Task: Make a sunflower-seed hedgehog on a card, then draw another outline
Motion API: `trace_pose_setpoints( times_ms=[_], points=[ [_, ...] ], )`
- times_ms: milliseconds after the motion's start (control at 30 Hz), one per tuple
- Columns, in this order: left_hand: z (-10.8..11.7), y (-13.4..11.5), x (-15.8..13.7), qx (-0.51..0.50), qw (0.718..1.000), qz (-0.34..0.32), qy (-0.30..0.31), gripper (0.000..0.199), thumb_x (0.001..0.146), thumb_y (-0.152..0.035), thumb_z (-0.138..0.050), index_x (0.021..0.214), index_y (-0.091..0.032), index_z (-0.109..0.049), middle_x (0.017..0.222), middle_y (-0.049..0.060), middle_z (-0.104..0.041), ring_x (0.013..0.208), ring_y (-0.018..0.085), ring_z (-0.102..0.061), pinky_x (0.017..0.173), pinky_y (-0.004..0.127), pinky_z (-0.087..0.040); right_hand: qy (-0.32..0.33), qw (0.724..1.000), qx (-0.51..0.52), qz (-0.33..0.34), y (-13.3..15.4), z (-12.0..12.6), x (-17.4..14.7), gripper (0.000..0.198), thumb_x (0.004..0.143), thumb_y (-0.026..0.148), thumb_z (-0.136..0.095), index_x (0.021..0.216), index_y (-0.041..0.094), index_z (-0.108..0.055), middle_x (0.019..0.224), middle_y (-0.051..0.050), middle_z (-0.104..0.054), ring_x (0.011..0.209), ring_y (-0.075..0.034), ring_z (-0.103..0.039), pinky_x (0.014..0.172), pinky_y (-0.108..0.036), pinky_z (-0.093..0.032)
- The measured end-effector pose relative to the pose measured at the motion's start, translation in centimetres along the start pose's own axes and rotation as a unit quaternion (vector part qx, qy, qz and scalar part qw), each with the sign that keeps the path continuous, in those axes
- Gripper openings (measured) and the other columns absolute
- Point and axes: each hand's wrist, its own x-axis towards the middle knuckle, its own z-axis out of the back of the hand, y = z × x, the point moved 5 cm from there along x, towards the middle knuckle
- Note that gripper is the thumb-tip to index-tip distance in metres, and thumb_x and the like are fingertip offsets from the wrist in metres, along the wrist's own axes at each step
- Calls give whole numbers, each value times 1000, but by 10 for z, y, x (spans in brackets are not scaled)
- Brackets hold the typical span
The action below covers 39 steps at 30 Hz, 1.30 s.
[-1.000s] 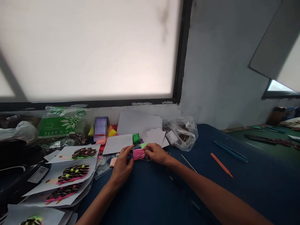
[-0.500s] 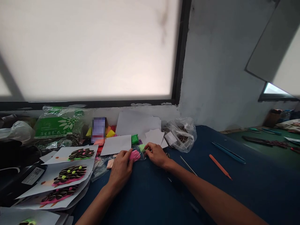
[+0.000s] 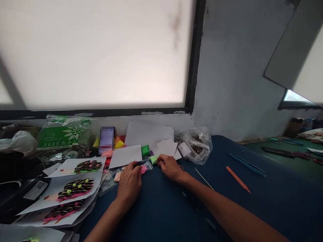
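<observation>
My left hand [image 3: 130, 180] is curled over a lump of pink clay [image 3: 143, 169], whose left part is hidden behind the fingers. A light-green lump of clay [image 3: 154, 160] sits at the fingertips of my right hand [image 3: 169, 166], which are closed in a pinch at its right side. Under and beside the left hand lie clear plastic bags [image 3: 108, 181] and a peach-coloured piece of clay [image 3: 117, 176]. Just behind the hands are a green clay packet [image 3: 145, 150] and a blank white sheet [image 3: 126, 156].
Paper sheets with seed-and-clay hedgehog pictures [image 3: 75, 188] are stacked at left. A plastic bag of seeds [image 3: 198, 148] stands behind the right hand. An orange tool [image 3: 238, 179], blue tweezers [image 3: 247, 164] and a thin metal stick [image 3: 204, 178] lie at right.
My left hand has shifted slightly left with the pink clay, which is now more covered by the fingers. The pink and light-green clays are farther apart. My right hand has barely moved.
</observation>
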Motion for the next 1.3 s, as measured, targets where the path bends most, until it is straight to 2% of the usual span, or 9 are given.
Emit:
trace_pose_setpoints(
  times_ms=[167,300,433,600,733,867,1000,1200,1300],
  points=[
    [2,-6,1,-14,999,-50,-5,43,84,-6,-38,111,-20,-68,121,11,-63,113,29,-54,93,44,-43,-58,997,-58,-9,-4,13,3,30,87,6,-42,105,13,-65,104,-11,-66,93,-20,-60,81,-29,-43],
    [-1,-13,-1,4,996,-85,37,41,86,-7,-39,107,-24,-70,115,8,-68,111,29,-55,92,44,-41,-39,994,-104,20,-3,14,2,35,85,8,-50,117,16,-64,121,-12,-61,112,-24,-52,97,-35,-36],
    [1,-15,-2,60,995,-59,52,39,89,-11,-39,114,-20,-67,119,11,-65,105,30,-57,90,44,-40,8,990,-137,44,-1,5,-2,31,85,12,-55,112,20,-68,117,-9,-66,114,-25,-51,96,-37,-34],
    [2,-16,-2,74,994,-56,53,45,89,-9,-36,125,-19,-61,115,13,-66,104,30,-56,88,43,-39,18,985,-166,52,0,1,-3,26,86,15,-55,107,17,-70,108,-11,-69,110,-27,-52,93,-37,-35],
    [1,-16,-2,77,993,-69,48,44,89,-9,-36,116,-24,-67,114,12,-65,104,31,-56,88,45,-39,17,982,-178,61,2,-1,-3,23,87,16,-56,105,15,-70,105,-11,-69,107,-26,-53,93,-36,-35],
    [5,-18,-3,78,994,-70,36,37,88,-7,-38,104,-19,-69,121,13,-63,115,30,-52,94,45,-38,17,981,-181,68,6,-2,-4,18,88,16,-56,99,15,-70,101,-11,-68,105,-25,-54,92,-35,-35],
    [9,-20,-1,60,995,-62,48,38,81,1,-39,96,-17,-69,109,10,-70,112,26,-55,97,42,-37,14,983,-174,63,7,-1,-4,14,89,17,-56,94,14,-69,99,-10,-67,99,-23,-57,89,-33,-38],
    [7,-21,-2,50,993,-84,69,46,79,3,-37,98,-22,-71,112,6,-70,113,26,-56,102,47,-32,25,984,-151,88,9,-3,-3,28,90,18,-56,117,16,-61,122,-9,-62,113,-21,-54,97,-31,-36],
    [7,-22,-2,54,992,-79,79,43,82,0,-38,98,-21,-72,112,7,-69,112,25,-57,104,49,-30,46,983,-147,104,12,-5,-4,30,89,20,-59,119,19,-61,121,-7,-65,115,-21,-54,100,-31,-35]
  ],
)
